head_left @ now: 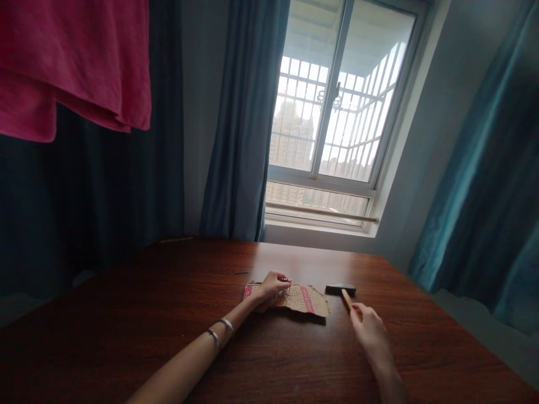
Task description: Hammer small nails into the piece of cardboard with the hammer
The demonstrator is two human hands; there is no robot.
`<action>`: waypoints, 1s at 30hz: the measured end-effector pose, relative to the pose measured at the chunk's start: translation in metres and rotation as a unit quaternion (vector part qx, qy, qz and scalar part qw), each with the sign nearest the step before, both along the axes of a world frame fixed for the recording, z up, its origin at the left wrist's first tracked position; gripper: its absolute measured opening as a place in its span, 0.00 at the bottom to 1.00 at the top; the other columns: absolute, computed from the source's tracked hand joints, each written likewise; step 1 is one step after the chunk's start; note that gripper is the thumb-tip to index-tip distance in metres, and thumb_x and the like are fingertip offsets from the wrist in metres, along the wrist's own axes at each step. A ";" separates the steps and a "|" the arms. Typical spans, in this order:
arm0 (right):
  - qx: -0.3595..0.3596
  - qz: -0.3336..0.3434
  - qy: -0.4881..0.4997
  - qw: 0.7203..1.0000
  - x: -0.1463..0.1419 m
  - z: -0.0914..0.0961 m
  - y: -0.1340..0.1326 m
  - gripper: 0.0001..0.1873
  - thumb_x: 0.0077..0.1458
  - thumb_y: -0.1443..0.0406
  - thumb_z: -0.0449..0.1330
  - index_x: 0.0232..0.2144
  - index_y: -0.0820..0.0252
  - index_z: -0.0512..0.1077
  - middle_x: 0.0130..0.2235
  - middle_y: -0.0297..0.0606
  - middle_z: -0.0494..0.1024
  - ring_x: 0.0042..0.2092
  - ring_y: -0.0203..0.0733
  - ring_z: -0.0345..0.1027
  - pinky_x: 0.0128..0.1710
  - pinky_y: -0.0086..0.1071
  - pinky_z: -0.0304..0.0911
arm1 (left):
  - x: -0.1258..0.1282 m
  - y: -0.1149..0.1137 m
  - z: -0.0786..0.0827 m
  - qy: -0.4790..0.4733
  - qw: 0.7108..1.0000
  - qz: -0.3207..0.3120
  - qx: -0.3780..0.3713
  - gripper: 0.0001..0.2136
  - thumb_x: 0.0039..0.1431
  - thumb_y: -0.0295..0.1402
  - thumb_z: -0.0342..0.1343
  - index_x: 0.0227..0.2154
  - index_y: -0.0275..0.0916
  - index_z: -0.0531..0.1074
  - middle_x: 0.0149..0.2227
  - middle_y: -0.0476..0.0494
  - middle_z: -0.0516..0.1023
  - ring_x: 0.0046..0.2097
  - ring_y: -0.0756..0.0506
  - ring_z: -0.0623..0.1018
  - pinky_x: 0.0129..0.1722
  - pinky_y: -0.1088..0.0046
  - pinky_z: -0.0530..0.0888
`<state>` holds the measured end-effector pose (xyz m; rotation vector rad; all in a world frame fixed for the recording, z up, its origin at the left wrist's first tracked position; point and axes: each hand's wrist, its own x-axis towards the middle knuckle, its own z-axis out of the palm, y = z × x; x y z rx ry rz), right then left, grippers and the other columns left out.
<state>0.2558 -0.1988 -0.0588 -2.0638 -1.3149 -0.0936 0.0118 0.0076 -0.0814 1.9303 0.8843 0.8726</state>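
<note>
My left hand (273,284) is closed in a pinch over a piece of brown cardboard (297,303), which has pink stripes and many small dark holes or dots. Something thin and small seems to be between its fingertips, too small to make out. My right hand (369,325) is wrapped round the wooden handle of a hammer (347,299). The hammer's dark head rests on or just above the table, right of the cardboard and apart from it. Beyond the left hand lies a thin, dark nail-like piece (242,272).
The dark reddish-brown wooden table (126,325) runs to the wall under a barred window (332,112). Blue curtains (242,129) hang at both sides. A pink cloth (84,62) hangs at the upper left.
</note>
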 end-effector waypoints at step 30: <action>0.069 0.077 0.610 0.786 -0.066 0.021 -0.081 0.41 0.33 0.50 0.66 0.50 0.62 0.65 0.19 0.29 0.68 0.11 0.22 0.46 0.08 0.18 0.41 | -0.001 -0.006 -0.003 -0.002 1.000 0.012 0.002 0.13 0.43 0.35 0.55 0.28 0.30 0.77 0.28 0.43 0.77 0.31 0.47 0.73 0.28 0.77 0.65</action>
